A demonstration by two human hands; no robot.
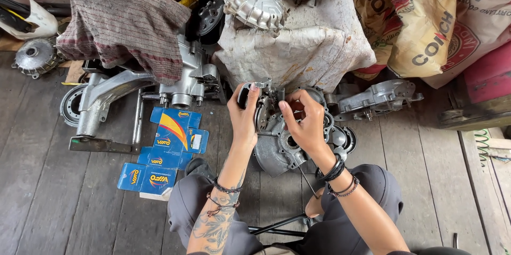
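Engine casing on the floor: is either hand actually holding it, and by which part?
Left hand grips the grey engine casing at its upper left edge, thumb by a dark round part. Right hand rests fingers on the casing's top; whether it pinches anything cannot be told.

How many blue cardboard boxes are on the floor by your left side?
3 blue boxes: one opened flat beside the left hand, one below it, one nearest the knee. Others may be hidden.

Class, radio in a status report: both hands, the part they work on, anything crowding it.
Left hand and right hand both gripping the grey metal engine casing. Casing on wooden floor. Blue cartons close on its left, apart.
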